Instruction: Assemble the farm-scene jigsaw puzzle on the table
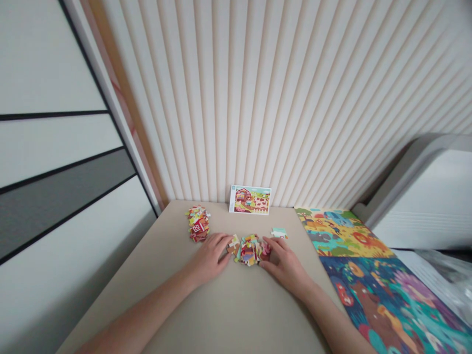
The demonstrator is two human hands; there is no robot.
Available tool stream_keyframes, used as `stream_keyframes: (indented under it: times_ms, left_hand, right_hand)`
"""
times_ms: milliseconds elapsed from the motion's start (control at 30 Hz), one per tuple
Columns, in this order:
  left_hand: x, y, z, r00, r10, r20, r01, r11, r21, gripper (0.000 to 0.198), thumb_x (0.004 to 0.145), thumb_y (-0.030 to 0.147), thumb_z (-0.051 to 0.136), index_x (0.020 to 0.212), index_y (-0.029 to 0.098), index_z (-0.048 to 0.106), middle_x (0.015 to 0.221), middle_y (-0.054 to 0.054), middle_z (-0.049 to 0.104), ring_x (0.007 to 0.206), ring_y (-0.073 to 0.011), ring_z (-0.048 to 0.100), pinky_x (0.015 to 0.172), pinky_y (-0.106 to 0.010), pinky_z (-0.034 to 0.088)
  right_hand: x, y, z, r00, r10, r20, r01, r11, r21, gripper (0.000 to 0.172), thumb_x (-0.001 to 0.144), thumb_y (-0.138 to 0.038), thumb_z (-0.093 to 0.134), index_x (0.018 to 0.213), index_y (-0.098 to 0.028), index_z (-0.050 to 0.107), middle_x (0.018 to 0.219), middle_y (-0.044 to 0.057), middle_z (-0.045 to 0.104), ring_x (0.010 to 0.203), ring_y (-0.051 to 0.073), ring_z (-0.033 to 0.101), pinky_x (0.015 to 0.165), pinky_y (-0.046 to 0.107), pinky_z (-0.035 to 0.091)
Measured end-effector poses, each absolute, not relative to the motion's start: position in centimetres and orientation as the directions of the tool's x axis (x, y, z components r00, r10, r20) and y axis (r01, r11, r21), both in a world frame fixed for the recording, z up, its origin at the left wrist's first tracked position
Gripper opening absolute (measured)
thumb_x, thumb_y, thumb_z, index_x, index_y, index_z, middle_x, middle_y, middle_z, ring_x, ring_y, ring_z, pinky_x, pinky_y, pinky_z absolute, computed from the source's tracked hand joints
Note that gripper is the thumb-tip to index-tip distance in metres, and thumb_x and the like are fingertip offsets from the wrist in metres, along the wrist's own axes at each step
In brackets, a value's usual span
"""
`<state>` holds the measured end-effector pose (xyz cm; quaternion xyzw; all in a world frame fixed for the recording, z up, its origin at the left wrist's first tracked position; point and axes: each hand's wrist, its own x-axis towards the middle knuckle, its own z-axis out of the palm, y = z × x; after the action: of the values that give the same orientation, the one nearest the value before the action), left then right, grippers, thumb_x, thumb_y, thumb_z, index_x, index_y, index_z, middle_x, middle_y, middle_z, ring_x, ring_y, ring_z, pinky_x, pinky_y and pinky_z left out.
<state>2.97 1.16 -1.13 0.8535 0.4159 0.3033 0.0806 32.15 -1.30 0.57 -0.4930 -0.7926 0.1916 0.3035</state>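
Cardboard jigsaw pieces [248, 250] lay heaped on beige table [236, 314], between left hand [208, 258] and right hand [283, 265]; both hands open at heap's edges, nothing clamped. Risk: inward push could scatter heap; brushing second pile [198, 223], far left, could topple it.

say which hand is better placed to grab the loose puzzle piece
Right, probably: the right hand sits just below the loose puzzle piece, while the left hand is across the pile of pieces.
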Motion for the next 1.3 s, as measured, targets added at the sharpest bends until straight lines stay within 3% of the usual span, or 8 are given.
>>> stream_keyframes:
  times_ms: [467,600,667,800,933,1067,1167,1300]
  left_hand:
    - [2.9,1.3,-1.3,0.464,0.779,0.422,0.677,-0.619,0.398,0.042,0.091,0.021,0.058,0.132,0.025,0.054,0.125,-0.009,0.06,0.118,-0.0256,0.057,0.105,-0.044,0.047]
    - [2.9,1.3,-1.4,0.463,0.783,0.414,0.683,-0.613,0.396,0.042,0.091,0.022,0.058,0.133,0.025,0.054,0.125,-0.009,0.059,0.117,-0.0257,0.057,0.105,-0.044,0.047]
    - [2.8,1.3,-1.4,0.472,0.781,0.409,0.68,-0.618,0.395,0.042,0.091,0.022,0.058,0.133,0.025,0.053,0.125,-0.01,0.059,0.118,-0.0258,0.057,0.105,-0.044,0.047]
    - [2.9,1.3,-1.3,0.486,0.783,0.388,0.677,-0.618,0.4,0.043,0.092,0.021,0.057,0.135,0.024,0.052,0.127,-0.01,0.059,0.118,-0.0255,0.057,0.105,-0.044,0.047]
    - [2.9,1.3,-1.3,0.486,0.784,0.386,0.679,-0.617,0.399,0.041,0.092,0.022,0.057,0.134,0.025,0.053,0.128,-0.01,0.059,0.119,-0.0257,0.056,0.106,-0.045,0.046]
    - [2.8,1.4,-1.5,0.496,0.781,0.379,0.676,-0.621,0.396,0.043,0.093,0.023,0.057,0.136,0.024,0.052,0.129,-0.01,0.058,0.12,-0.026,0.055,0.105,-0.045,0.047]
    - [2.7,1.5,-1.6,0.506,0.776,0.376,0.675,-0.628,0.388,0.045,0.092,0.023,0.058,0.137,0.025,0.051,0.129,-0.01,0.059,0.12,-0.026,0.055,0.106,-0.045,0.046]
    - [2.8,1.4,-1.5,0.49,0.782,0.384,0.68,-0.619,0.393,0.046,0.091,0.022,0.058,0.136,0.026,0.052,0.128,-0.009,0.06,0.12,-0.0252,0.055,0.106,-0.044,0.046]
  right_hand:
    - [31.7,-1.4,0.9,-0.192,0.913,0.359,0.649,0.392,-0.651,0.053,0.081,-0.035,0.076,0.131,-0.025,0.06,0.123,0.009,0.056,0.113,0.025,0.058,0.101,0.04,0.048]
    - [31.6,-1.3,0.6,-0.13,0.938,0.322,0.62,0.33,-0.712,0.037,0.081,-0.039,0.075,0.113,-0.022,0.065,0.104,0.006,0.065,0.09,0.021,0.063,0.08,0.035,0.053]
    - [31.5,-1.3,0.6,-0.115,0.961,0.25,0.577,0.269,-0.771,0.024,0.086,-0.042,0.069,0.096,-0.02,0.067,0.083,0.003,0.067,0.072,0.018,0.061,0.065,0.03,0.05]
    - [31.3,-1.2,0.7,-0.143,0.977,0.158,0.402,0.203,-0.893,0.033,0.094,-0.049,0.059,0.083,-0.018,0.066,0.072,0.003,0.068,0.065,0.016,0.06,0.061,0.027,0.046]
    - [30.9,-1.3,0.8,-0.128,0.987,0.096,0.231,0.124,-0.965,0.04,0.09,-0.056,0.063,0.087,-0.017,0.066,0.068,0.003,0.068,0.06,0.016,0.06,0.056,0.026,0.044]
    - [28.8,-3.1,0.2,-0.268,0.963,0.025,0.113,0.057,-0.992,0.041,0.087,-0.058,0.067,0.098,-0.018,0.064,0.065,0.001,0.066,0.054,0.015,0.059,0.053,0.026,0.045]
    - [26.8,-5.3,0.4,-0.399,0.915,0.065,0.26,0.181,-0.948,0.035,0.092,-0.054,0.062,0.098,-0.019,0.067,0.071,0.002,0.067,0.061,0.015,0.06,0.058,0.026,0.047]
    - [26.3,-6.7,2.6,-0.696,0.671,0.255,0.408,0.662,-0.629,0.03,0.093,-0.045,0.063,0.113,-0.024,0.07,0.118,0.009,0.067,0.11,0.024,0.06,0.098,0.039,0.045]
